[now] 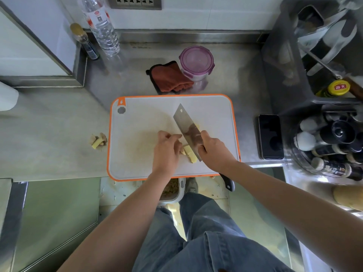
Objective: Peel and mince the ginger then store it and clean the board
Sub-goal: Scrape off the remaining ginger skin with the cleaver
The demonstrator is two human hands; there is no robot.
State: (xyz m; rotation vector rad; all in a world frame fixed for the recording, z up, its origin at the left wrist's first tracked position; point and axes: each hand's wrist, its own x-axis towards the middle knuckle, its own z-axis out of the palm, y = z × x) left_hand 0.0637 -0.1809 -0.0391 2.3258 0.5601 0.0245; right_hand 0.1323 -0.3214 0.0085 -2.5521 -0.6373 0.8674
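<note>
Kitchen: stainless counter (59,122), cutting board (141,122), spice jars (326,146), utensil rack (290,55), wall sockets (135,1).

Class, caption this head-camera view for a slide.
With a cleaver, the right hand slices peeled ginger while the left hand steadies it.

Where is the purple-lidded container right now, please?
In the head view, the purple-lidded container stands on the counter just behind the cutting board, immediately right of the red cloth.

Ginger (189,153) on board (137,124); peelings (98,141), perhaps, left.
</note>
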